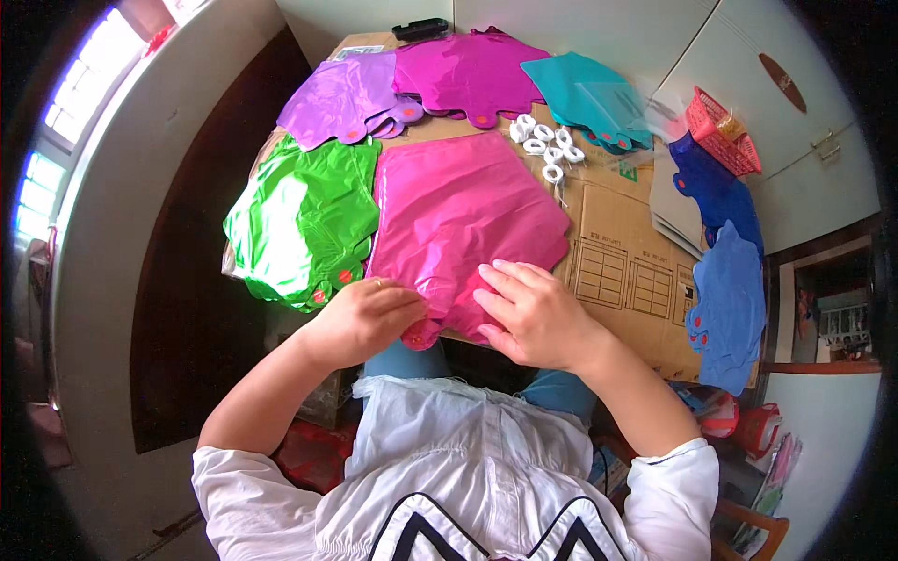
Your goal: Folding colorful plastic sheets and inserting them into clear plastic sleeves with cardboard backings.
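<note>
A flat pink foil balloon [468,201], apparently star-shaped, lies on cardboard in front of me, possibly with others stacked beneath. My left hand [367,318] is closed at its near left edge, fingers pressed together on the foil beside a tab with a red dot. My right hand [535,313] rests on the near right part of the foil, its fingers spread and slightly bent. Close to my left hand is a shiny green foil pile [304,220], also with red-dotted tabs. What lies under my left fingertips is hidden.
Behind are lilac [341,93], magenta [468,75] and teal foil piles [585,93], with white ribbon rolls [552,147] in front. At right are dark blue [716,187] and light blue piles [730,309] and a pink basket [720,136]. Cardboard [608,220] covers the tabletop.
</note>
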{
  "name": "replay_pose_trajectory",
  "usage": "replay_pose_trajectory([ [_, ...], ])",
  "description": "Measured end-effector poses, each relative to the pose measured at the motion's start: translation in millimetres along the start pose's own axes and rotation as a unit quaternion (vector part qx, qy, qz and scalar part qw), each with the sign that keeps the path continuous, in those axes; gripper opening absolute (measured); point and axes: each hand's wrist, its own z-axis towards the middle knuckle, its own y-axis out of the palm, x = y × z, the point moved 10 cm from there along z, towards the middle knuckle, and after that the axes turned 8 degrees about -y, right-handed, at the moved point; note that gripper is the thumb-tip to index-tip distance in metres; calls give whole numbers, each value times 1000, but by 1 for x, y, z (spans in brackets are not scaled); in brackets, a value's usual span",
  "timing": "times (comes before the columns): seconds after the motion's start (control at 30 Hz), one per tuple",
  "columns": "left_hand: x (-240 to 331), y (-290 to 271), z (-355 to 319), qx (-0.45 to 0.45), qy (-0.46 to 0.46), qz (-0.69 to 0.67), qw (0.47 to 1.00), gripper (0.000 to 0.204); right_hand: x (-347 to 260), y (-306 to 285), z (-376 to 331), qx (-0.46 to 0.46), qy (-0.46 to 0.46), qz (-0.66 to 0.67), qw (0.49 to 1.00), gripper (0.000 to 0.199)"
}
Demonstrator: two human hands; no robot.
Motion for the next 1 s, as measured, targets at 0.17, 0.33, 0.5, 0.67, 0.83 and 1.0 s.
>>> replay_pose_trajectory([
  [0.17, -28, 11, 26, -89, -167, -208, 960, 8, 5, -8, 10, 68, 51, 175, 981, 23],
  [0.33, -57, 32, 33, -221, -358, -221, 880, 23, 21, 26, 16, 39, 140, 287, 947, 14],
  [0.5, -72, 14, 32, -125, -362, -288, 878, 15, 39, 31, 13, 67, 236, 352, 903, 12],
  [0.67, -2, -59, 27, 175, -86, -30, 980, 15, 57, 48, 4, 38, 354, 393, 848, 15],
  [0.83, 40, -1, 3, 73, 61, 138, 986, 31, 57, 54, 8, 58, 340, 380, 858, 17],
  [1.0, 12, 9, 3, 90, -61, 152, 982, 28, 54, 41, 15, 75, 292, 350, 887, 11],
])
